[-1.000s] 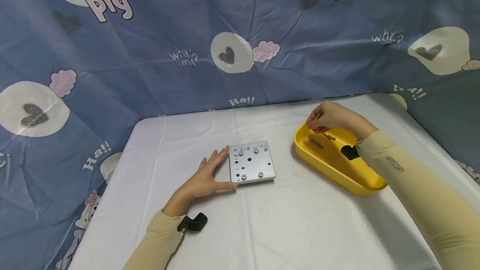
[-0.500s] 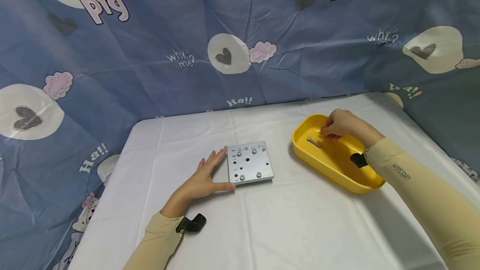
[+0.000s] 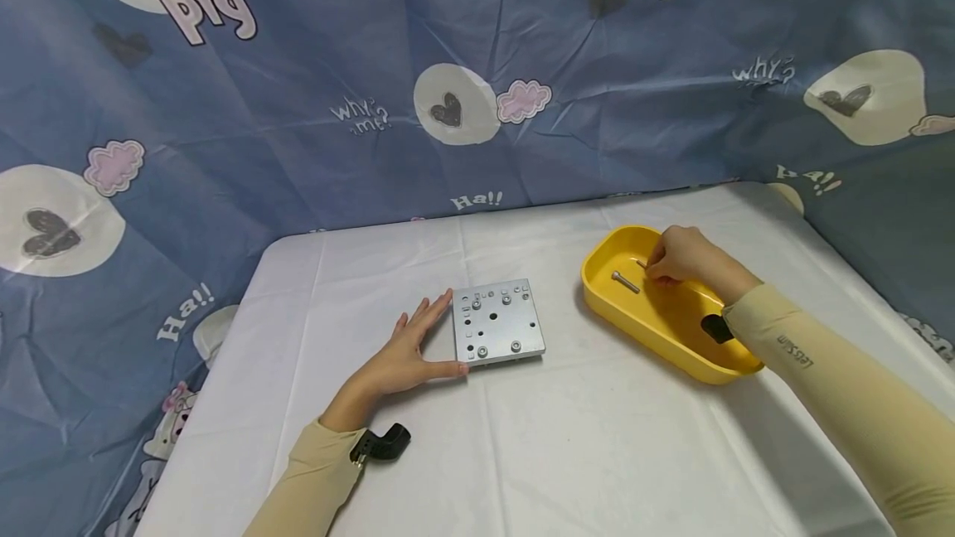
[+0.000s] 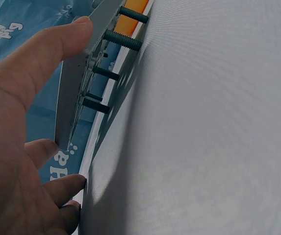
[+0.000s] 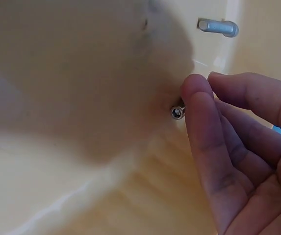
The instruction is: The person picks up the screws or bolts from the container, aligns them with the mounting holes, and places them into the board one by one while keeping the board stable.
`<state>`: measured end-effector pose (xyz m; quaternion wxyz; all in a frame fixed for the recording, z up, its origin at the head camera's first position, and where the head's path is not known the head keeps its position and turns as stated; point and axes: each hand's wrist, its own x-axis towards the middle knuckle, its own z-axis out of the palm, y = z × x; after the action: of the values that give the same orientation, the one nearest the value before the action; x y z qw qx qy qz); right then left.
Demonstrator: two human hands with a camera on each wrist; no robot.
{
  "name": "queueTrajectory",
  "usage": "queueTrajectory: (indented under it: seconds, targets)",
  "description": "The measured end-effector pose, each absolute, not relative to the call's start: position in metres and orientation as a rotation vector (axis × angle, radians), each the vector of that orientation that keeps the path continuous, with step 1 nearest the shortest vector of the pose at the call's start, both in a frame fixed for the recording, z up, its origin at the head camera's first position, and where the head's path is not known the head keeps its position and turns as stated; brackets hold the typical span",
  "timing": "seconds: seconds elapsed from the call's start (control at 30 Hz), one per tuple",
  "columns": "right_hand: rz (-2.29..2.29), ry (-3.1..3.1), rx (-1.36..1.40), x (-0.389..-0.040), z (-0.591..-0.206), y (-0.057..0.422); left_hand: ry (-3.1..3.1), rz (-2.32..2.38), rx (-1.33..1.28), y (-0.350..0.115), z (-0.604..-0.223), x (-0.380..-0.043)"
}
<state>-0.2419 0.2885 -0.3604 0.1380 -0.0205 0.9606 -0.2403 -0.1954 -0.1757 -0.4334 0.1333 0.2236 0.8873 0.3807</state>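
Left hand, fingers spread, touching edges of one drilled metal plate, bolts projecting beneath, on white tablecloth, right hand, fingertips close together at one socket-head screw inside yellow tray, pinch indeterminable, second screw nearby.

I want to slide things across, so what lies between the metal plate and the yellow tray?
Only a bare stretch of white tablecloth lies between the metal plate and the yellow tray; the head view shows it.
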Motion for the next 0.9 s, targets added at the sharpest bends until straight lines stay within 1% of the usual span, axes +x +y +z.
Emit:
queueTrajectory:
  seconds: [0.3,0.9]
  targets:
    - [-0.673,2.777,-0.084,-0.24,-0.365,0.284,2.571,1.103,0.641,-0.176,-0.433,-0.194]
    - [-0.562,2.811,-0.097,-0.24,-0.36,0.271,2.581,1.092,0.627,-0.176,-0.432,-0.193]
